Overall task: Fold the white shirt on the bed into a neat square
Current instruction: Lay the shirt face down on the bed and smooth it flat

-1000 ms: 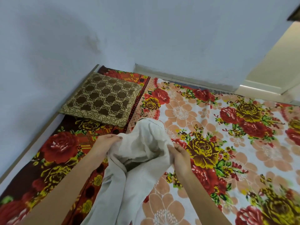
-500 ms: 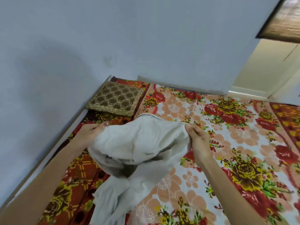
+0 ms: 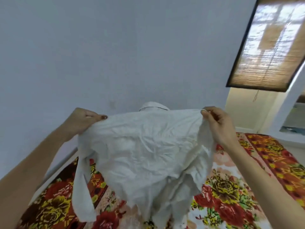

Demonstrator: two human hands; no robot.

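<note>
The white shirt (image 3: 145, 146) hangs spread out in the air above the bed (image 3: 231, 187), wrinkled, with its collar showing at the top edge. My left hand (image 3: 85, 119) pinches its upper left corner at the shoulder. My right hand (image 3: 217, 123) pinches the upper right corner. A sleeve dangles down on the left side, and the lower part of the shirt hangs bunched toward the floral sheet. The shirt hides the middle of the bed.
A pale blue wall (image 3: 115, 55) rises right behind the bed. A window with a bamboo blind (image 3: 270, 43) is at the upper right, with a doorway (image 3: 247, 111) beneath it. The bed's left edge (image 3: 54, 169) runs along the wall.
Both hands have lifted the shirt off the bed and pulled it apart, so it now hangs spread between them. The view has tilted up, and the pillow is out of sight.
</note>
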